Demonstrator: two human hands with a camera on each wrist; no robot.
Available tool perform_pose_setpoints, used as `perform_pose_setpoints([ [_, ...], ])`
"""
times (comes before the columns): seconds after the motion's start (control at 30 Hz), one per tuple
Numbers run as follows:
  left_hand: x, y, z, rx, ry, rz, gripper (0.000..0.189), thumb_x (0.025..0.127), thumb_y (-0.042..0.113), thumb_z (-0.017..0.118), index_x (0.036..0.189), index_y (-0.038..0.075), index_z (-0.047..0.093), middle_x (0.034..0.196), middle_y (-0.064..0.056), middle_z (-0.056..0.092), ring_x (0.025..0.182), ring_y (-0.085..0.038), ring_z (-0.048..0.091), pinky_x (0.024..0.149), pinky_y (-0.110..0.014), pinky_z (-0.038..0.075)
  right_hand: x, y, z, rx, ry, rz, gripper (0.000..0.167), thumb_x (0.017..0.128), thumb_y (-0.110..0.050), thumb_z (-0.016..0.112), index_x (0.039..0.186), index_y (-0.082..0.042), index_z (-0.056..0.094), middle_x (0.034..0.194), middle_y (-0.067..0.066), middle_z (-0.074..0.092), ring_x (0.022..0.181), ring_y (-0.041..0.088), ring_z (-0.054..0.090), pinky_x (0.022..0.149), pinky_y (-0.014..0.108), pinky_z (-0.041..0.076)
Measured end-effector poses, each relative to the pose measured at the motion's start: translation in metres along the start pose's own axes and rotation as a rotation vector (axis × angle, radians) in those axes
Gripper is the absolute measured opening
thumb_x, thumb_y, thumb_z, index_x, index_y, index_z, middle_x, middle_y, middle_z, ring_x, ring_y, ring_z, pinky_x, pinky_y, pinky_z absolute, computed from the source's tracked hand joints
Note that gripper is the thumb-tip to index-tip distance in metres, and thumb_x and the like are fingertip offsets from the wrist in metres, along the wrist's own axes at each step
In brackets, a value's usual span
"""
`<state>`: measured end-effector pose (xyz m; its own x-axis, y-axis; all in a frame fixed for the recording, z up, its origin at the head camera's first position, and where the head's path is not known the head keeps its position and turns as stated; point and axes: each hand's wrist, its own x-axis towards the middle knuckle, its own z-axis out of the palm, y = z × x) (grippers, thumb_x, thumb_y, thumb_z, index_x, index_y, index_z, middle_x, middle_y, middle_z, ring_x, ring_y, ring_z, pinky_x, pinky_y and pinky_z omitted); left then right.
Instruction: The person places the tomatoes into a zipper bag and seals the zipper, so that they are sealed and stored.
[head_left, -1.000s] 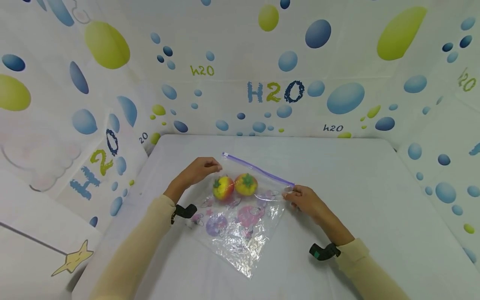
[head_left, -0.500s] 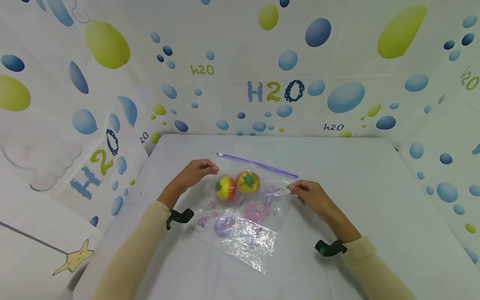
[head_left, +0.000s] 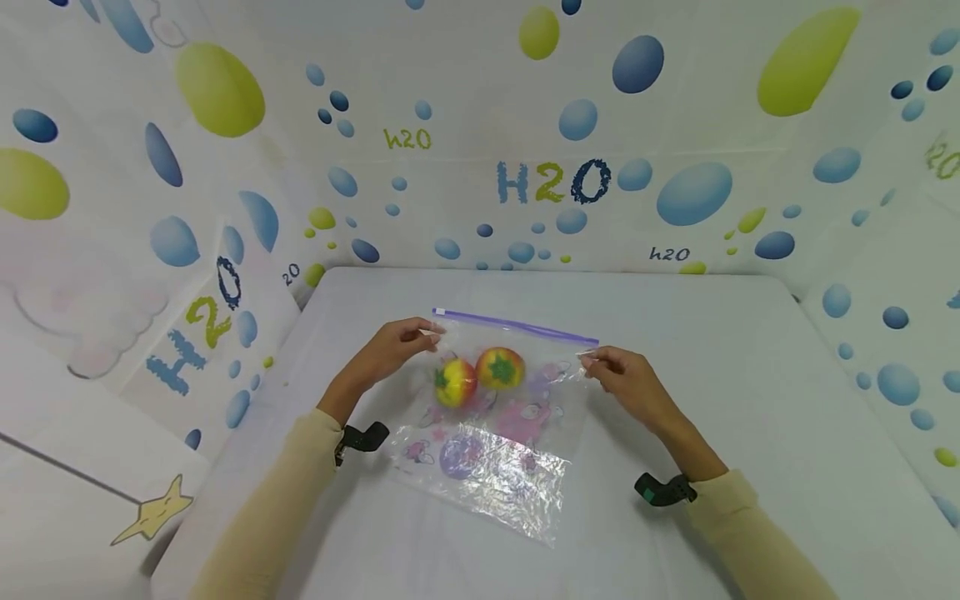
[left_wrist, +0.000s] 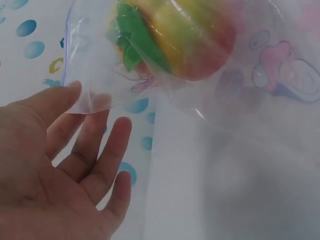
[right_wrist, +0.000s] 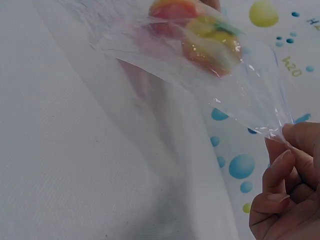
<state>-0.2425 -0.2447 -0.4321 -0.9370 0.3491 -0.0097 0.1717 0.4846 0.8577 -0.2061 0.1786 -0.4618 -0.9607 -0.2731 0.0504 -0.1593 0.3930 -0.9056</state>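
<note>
A clear slider zip bag (head_left: 457,500) with pink and purple cartoon prints spreads between both hands, its purple zip strip (head_left: 517,327) along the far edge. Two red-and-yellow fruits (head_left: 501,368) with green leafy tops lie side by side inside its upper half. On the left edge, just below the white slider (head_left: 440,312), my left hand (head_left: 397,348) pinches the film; in the left wrist view its thumb and forefinger hold the corner while the other fingers spread. My right hand (head_left: 626,379) pinches the opposite edge near the zip's right end, with lower fingers curled in the right wrist view.
A white cloth covers the table (head_left: 705,350). Behind it and at both sides rise white sheets (head_left: 450,75) printed with blue and green drops and lettering. Black wrist cameras (head_left: 666,490) sit below each hand.
My right hand has moved up and slightly right with its side of the bag, so the zip strip lies more level. The bag's lower corner has swung right. Both hands keep their hold.
</note>
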Motion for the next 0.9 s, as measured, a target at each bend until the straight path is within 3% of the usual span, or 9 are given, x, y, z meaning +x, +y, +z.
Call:
perform_pose_setpoints([
  [0.13,0.004,0.004,0.000,0.053,0.013,0.021,0.029,0.110,0.025,0.058,0.126,0.003,0.068,0.109,-0.019,0.073,0.112,-0.036,0.067,0.110,-0.056,0.046,0.002,-0.003,-0.001,-0.056,0.013,-0.014,0.031,0.108,-0.032,0.061,0.122,-0.007,0.073,0.099,0.012,0.071,0.080,0.018,0.055,0.067,0.027,0.047],
  [0.33,0.008,0.007,0.002,0.071,0.055,0.054,0.025,0.110,0.023,0.060,0.116,0.001,0.071,0.112,-0.019,0.072,0.112,-0.035,0.067,0.105,-0.051,0.050,0.003,-0.006,-0.004,-0.105,0.040,-0.047,0.031,0.108,-0.037,0.061,0.117,-0.011,0.074,0.095,0.008,0.071,0.077,0.019,0.057,0.065,0.028,0.048],
  [0.5,0.008,0.004,0.000,0.079,0.124,0.059,0.027,0.108,0.028,0.062,0.112,0.004,0.073,0.109,-0.015,0.072,0.109,-0.036,0.066,0.097,-0.044,0.050,0.002,-0.003,-0.012,-0.074,0.064,-0.062,0.031,0.109,-0.031,0.060,0.124,-0.007,0.074,0.097,0.017,0.071,0.076,0.017,0.056,0.063,0.026,0.047],
  [0.6,0.005,0.000,-0.004,0.062,0.158,0.047,0.028,0.109,0.026,0.062,0.111,-0.001,0.071,0.109,-0.017,0.072,0.108,-0.035,0.065,0.097,-0.039,0.050,0.001,0.002,-0.020,-0.026,0.108,-0.047,0.031,0.110,-0.027,0.060,0.127,-0.005,0.073,0.102,0.025,0.068,0.077,0.017,0.056,0.065,0.027,0.049],
  [0.7,0.002,-0.003,-0.008,0.052,0.150,0.055,0.026,0.109,0.021,0.060,0.111,-0.004,0.068,0.110,-0.019,0.071,0.109,-0.031,0.065,0.099,-0.036,0.050,0.002,0.006,-0.025,-0.018,0.150,-0.028,0.033,0.110,-0.030,0.059,0.129,-0.006,0.072,0.108,0.026,0.068,0.079,0.022,0.059,0.067,0.028,0.052],
  [0.9,0.002,-0.008,-0.005,0.062,0.106,0.086,0.026,0.109,0.020,0.059,0.111,-0.004,0.068,0.108,-0.016,0.071,0.107,-0.026,0.064,0.099,-0.031,0.050,0.018,0.014,-0.015,-0.145,0.030,0.000,0.055,0.105,-0.041,0.066,0.147,-0.007,0.058,0.137,0.015,0.067,0.085,0.032,0.064,0.065,0.030,0.051],
])
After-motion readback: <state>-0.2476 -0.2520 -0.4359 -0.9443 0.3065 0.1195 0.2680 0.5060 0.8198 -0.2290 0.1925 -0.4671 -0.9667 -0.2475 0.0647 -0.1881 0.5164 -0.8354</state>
